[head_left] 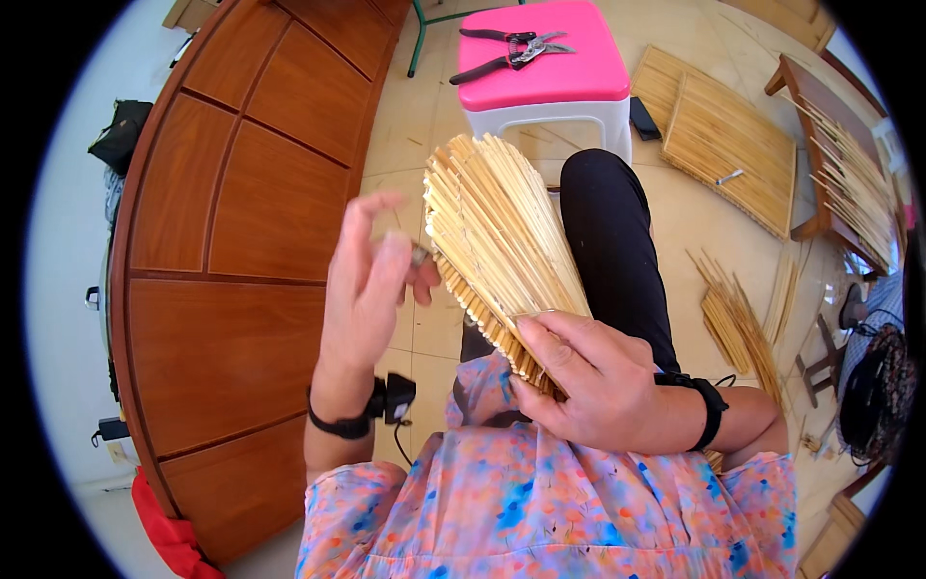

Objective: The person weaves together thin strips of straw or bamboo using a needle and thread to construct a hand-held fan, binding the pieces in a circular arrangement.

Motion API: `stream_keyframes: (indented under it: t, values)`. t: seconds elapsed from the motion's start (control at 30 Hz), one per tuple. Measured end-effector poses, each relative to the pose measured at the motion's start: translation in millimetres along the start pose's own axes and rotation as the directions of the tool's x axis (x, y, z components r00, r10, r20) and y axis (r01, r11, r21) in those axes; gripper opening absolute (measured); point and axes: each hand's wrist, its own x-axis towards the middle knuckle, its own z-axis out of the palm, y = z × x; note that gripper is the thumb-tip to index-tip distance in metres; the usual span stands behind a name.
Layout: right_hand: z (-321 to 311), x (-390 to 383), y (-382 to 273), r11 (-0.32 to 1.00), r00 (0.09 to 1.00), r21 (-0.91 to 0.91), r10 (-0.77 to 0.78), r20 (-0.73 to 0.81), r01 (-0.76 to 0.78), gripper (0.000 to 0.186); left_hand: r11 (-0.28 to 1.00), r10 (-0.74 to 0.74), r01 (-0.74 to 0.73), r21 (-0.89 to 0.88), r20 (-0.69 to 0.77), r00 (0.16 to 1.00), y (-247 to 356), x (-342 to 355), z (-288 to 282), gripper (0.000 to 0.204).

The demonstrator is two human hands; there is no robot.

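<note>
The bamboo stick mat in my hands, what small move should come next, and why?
Probably bring the left hand back to the bamboo stick mat. Its fingers pinch something small just off the mat's left edge, while the right hand grips the lower end, holding it steady.

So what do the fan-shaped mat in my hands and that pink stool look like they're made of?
The mat looks like thin, pale, unvarnished bamboo or reed sticks in rows, stitched with thread. The stool looks like moulded plastic: a glossy pink seat on a smooth white base.

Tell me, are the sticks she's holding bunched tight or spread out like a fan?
Spread like a fan. The bamboo sticks pinch together under the right hand and flare wide at the top end.
</note>
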Motion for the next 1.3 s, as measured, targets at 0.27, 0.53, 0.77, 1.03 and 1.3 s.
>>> stream_keyframes:
  t: [0.27, 0.53, 0.77, 1.03, 1.3]
  values:
    - [-6.1, 3.5, -8.6, 0.984, 0.981, -0.008, -0.18, -0.066, 0.18, 0.037, 0.978, 0.206, -0.206, -0.013, 0.122, 0.971, 7.7, 14.3, 9.9, 0.063]
    - [-32.3, -5.9, -10.5, 0.95, 0.916, 0.306, -0.177, 0.36, 0.063, 0.015, 0.95, 0.201, -0.246, -0.191, -0.225, 0.953, 9.7, 1.9, 9.8, 0.061]
    - [3.9, -15.0, 35.1, 0.29, 0.643, 0.576, 0.41, 0.647, -0.764, 0.034, 0.825, 0.193, -0.381, -0.417, -0.427, 0.884, -32.7, 1.5, 48.6, 0.057]
    - [30.0, -15.0, 78.5, -0.16, 0.342, 0.681, 0.769, 0.54, -0.715, 0.025, 0.773, -0.156, 0.02, -0.634, -0.159, 0.975, -102.7, -6.3, 98.5, 0.06]
    - [30.9, -42.0, 103.9, -0.093, 0.29, 0.645, 0.838, 0.462, -0.759, 0.024, 0.801, 0.127, -0.077, 0.593, -0.043, 0.991, -98.2, -14.5, 39.7, 0.033]
